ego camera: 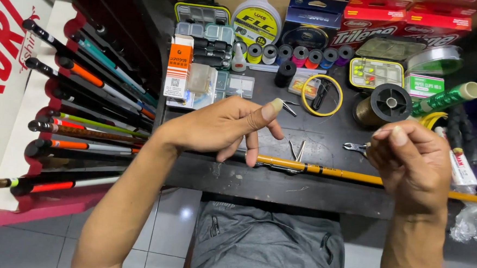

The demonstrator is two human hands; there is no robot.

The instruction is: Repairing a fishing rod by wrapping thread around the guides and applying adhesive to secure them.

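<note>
- Head view, left hand (225,125): raised above the tabletop (325,141), thumb pressed toward the forefinger, remaining fingers curled downward; whether anything is pinched cannot be told.
- Right hand (411,162): raised near the tabletop's right side, fingers bunched together at the thumb; no held item can be made out.
- Yellow fishing rod (313,168): laid along the front edge of the tabletop, passing beneath both hands, with dark bands near its middle.
- Metal tweezers (296,151): laid on the tabletop just behind the rod, between the hands.
- Small pliers (356,148): placed just beside the right hand.
- Black spool (388,104): wound with golden line, set behind the right hand.
- Rod rack (81,115): stood at the left, filled with banded rods.
</note>
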